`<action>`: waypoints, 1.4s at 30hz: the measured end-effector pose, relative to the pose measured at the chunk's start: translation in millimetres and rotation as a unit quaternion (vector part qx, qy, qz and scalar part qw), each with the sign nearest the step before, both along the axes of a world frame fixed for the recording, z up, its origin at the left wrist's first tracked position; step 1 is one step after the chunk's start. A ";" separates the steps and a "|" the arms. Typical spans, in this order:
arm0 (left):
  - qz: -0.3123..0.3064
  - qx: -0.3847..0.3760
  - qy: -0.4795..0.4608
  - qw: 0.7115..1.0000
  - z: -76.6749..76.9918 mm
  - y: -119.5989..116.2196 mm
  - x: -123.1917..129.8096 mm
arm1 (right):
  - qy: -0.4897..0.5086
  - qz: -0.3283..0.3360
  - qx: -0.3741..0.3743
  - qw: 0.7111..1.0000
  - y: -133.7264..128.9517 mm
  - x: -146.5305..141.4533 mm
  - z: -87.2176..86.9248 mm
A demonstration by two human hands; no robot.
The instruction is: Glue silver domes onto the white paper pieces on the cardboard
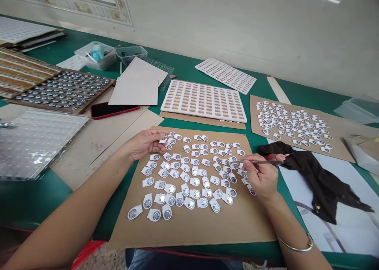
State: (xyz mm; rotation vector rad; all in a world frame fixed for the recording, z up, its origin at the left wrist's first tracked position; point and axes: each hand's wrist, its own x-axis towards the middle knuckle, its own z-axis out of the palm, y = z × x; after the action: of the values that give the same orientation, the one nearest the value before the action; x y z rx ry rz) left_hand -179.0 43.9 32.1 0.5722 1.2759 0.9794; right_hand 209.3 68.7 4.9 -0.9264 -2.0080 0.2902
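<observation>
A brown cardboard sheet (189, 230) lies in front of me, covered with several rows of small white tabs, each bearing a round silver disc (194, 181). At its far left edge my left hand (148, 144) is closed, with a white tab (163, 140) between thumb and fingers. Over the sheet's right side, my right hand (262, 177) grips a slim metal tool (260, 162); whether it is tweezers I cannot tell. Its left end is close to the tabs, and the fingers partly cover it.
Behind the sheet stand white slotted panels (204, 100). To the right are a second cardboard (340, 143) with tabs and a dark cloth (319, 179). Leftward lie a red-edged phone (114, 109), a board of metal discs (63, 89), a clear plastic sheet (38, 139) and plastic tubs (103, 60).
</observation>
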 end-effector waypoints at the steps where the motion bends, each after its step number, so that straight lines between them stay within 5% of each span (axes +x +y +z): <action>1: 0.002 -0.002 0.000 1.000 -1.1 0.5 0.2 | 0.001 -0.003 0.002 1.000 0.2 0.3 -0.1; 12: 0.018 0.026 -0.017 0.999 -7.0 6.1 -1.4 | 0.001 -0.008 0.020 1.000 0.4 -1.0 3.0; 19: -0.030 0.057 0.147 0.987 -6.5 3.7 8.2 | 0.007 -0.012 0.034 0.999 3.9 -2.3 1.8; 21: -0.054 0.086 0.260 0.960 -7.1 7.4 18.0 | 0.011 -0.018 0.023 1.000 5.6 -2.7 -0.4; 25: -0.146 0.165 0.462 0.859 -10.5 21.3 40.1 | 0.012 -0.026 0.011 1.000 7.0 -3.5 -2.8; 31: -0.266 0.225 0.530 0.773 -12.2 30.8 43.2 | 0.026 -0.024 0.009 0.999 1.0 -11.3 16.9; 36: -0.249 0.299 0.626 0.676 -22.8 22.1 23.7 | 0.044 0.014 -0.086 0.995 5.7 -41.7 43.7; 42: -0.183 0.318 0.643 0.672 -42.0 10.5 12.1 | 0.097 0.079 -0.259 0.958 36.3 -112.5 31.4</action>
State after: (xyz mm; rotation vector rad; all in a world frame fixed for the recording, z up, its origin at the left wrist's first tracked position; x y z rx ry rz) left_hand -166.9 54.4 -9.9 2.2740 1.8488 0.5586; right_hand 96.8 105.0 36.3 -1.0038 -1.8534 0.9956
